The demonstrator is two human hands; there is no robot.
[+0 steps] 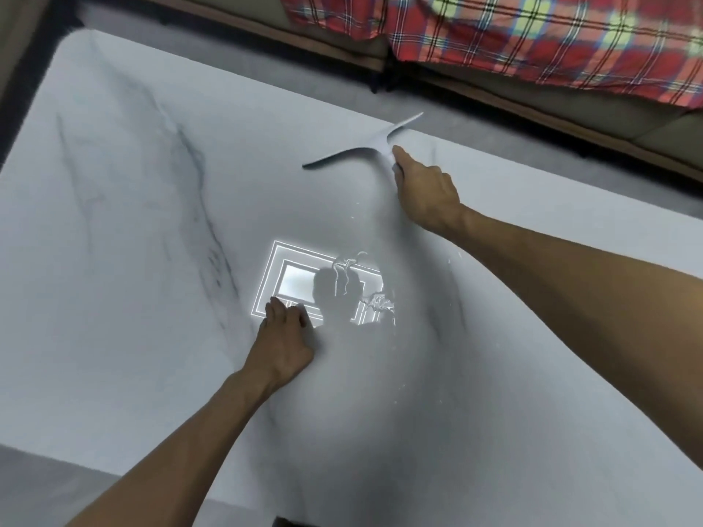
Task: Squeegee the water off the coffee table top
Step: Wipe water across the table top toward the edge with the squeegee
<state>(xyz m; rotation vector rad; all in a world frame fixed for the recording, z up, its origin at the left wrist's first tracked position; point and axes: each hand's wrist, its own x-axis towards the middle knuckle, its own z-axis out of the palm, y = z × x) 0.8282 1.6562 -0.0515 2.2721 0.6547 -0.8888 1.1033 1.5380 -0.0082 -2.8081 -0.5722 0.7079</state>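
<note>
Two hands in frame. Fingers of my right hand (pixel 428 194) are wrapped round the handle of the squeegee (pixel 361 148), forefinger laid straight along it toward the blade. The handle itself is mostly hidden in my palm. Left hand (pixel 283 332) holds nothing; its bent fingertips rest on the table top (pixel 125 230). The squeegee sits at the far side of the table, near the far edge, well beyond the water (pixel 374 302), which shows as ripples in the lamp reflection between my hands. Whether the blade touches the top: cannot tell. Judgement: tool light, body stiff, blade edge bendy. A wet handle may slip, so hold close behind the blade and press evenly — tilting one end would likely leave streaks.
</note>
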